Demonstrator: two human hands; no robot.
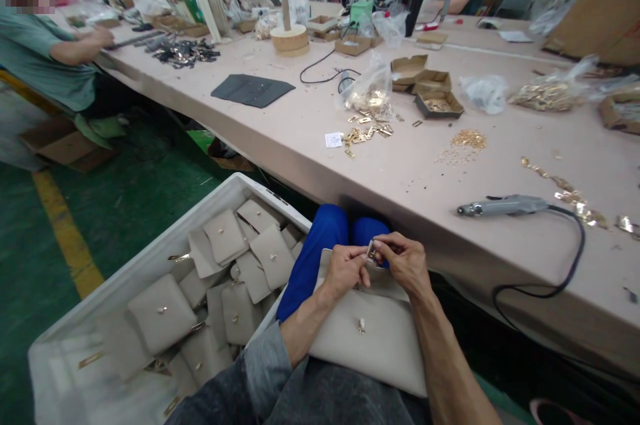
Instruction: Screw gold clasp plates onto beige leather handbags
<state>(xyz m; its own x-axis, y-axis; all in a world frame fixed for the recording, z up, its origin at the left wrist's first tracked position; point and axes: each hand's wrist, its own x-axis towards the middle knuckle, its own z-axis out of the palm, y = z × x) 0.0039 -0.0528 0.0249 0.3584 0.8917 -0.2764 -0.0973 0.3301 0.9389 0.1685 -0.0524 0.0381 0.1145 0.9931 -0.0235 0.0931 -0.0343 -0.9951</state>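
Grey power tool (503, 205) lying by the near edge of the table (310, 151), black cord (565, 278) looping off that edge. Mid-table, gold fittings (367, 128) spill beside a clear plastic bag (370, 88), with cardboard trays (439, 103) just beside it. A dark grey panel (251, 89) lies flat toward the left edge. Off the table, a white bin (150, 255) is packed with beige pouches (163, 311). A co-worker's arm (80, 48) rests at the far left corner.

1. Pink table (300, 145): grey rotary tool (503, 205) lies near the front edge.
2. Behind tool: heap of gold screws (469, 139), small cardboard boxes (439, 103).
3. Back-left of tool: loose gold clasps (367, 132).
4. Far back-left of tool: dark mat (253, 89).
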